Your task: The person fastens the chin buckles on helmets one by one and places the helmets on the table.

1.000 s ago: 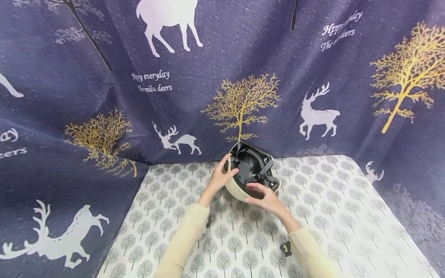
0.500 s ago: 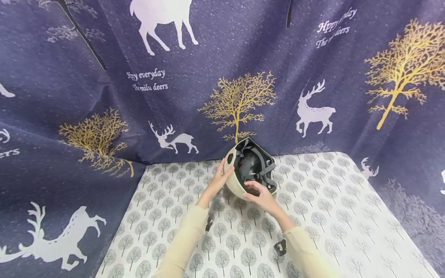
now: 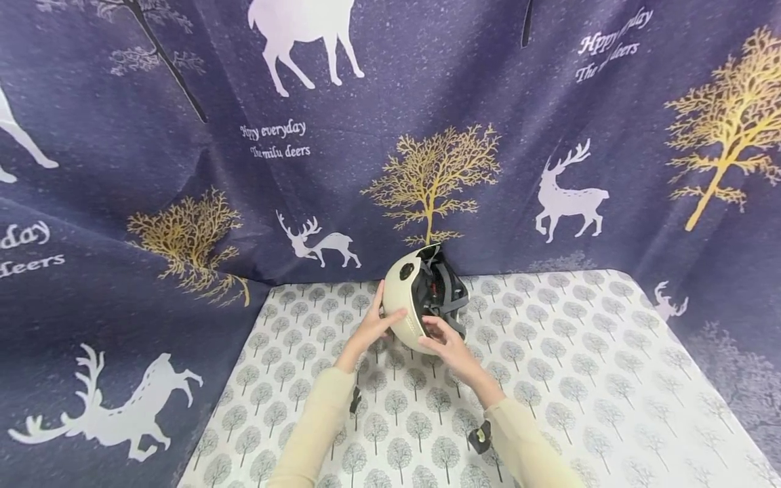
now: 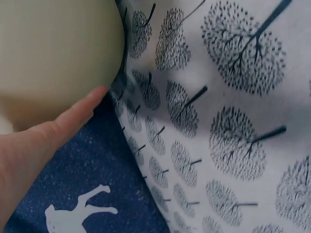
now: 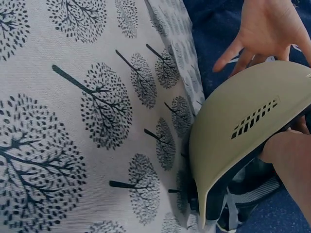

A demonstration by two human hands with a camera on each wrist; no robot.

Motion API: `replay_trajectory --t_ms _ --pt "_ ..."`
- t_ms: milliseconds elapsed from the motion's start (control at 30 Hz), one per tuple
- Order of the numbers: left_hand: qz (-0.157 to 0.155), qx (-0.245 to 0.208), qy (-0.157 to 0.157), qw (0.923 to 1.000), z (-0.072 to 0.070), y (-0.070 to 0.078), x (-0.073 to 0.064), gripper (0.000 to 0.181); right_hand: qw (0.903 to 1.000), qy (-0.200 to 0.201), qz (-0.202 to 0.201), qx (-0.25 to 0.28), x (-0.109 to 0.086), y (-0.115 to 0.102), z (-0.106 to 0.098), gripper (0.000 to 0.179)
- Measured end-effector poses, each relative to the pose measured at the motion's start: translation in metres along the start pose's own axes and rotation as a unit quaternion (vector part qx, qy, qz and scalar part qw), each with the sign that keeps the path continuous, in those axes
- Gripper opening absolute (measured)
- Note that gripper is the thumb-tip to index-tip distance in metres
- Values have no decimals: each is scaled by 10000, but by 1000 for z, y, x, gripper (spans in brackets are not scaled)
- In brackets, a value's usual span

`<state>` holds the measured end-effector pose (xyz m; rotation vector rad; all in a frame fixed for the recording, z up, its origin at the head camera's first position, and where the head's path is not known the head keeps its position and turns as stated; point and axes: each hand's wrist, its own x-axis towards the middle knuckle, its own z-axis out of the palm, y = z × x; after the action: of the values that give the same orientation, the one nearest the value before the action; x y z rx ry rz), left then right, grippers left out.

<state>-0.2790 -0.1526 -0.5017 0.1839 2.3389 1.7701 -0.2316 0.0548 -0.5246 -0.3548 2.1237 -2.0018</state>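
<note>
A cream helmet (image 3: 399, 301) with a black lining and grey straps (image 3: 451, 288) stands tilted near the back of the table, its hollow turned to the right. Against the outside of its shell lies my left hand (image 3: 369, 329), fingers straight and thumb apart. The right wrist view shows that left hand (image 5: 267, 34) with spread fingers behind the cream shell (image 5: 243, 111). At the helmet's lower rim my right hand (image 3: 448, 349) pinches the edge, thumb on the shell side and fingers toward the lining. The right fingertips inside are partly hidden.
A white cloth with grey trees (image 3: 549, 379) covers the table. Directly behind the helmet hangs a dark blue curtain (image 3: 342, 176) printed with deer and golden trees. Small black pieces (image 3: 480, 437) show beside the sleeves.
The helmet has turned so its hollow faces right and more outer shell shows. My left thumb has moved from inside the rim to the shell, while the right hand keeps to the lower rim.
</note>
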Motion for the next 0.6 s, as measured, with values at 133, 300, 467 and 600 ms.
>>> replay_trajectory --t_ms 133,300,467,600 --pt "60 -155 -150 9997 7 3 0 103 9995 -157 154 245 -4 1 -4 49" --pt "199 -284 -138 9993 17 7 0 102 9993 -37 363 -4 -11 1 -12 50" --pt "154 -330 -198 9991 22 11 2 105 9986 -4 458 -267 -15 -1 -23 51" --pt "227 -374 -23 9990 27 10 1 105 9988 -120 318 -351 -18 -1 -30 50"
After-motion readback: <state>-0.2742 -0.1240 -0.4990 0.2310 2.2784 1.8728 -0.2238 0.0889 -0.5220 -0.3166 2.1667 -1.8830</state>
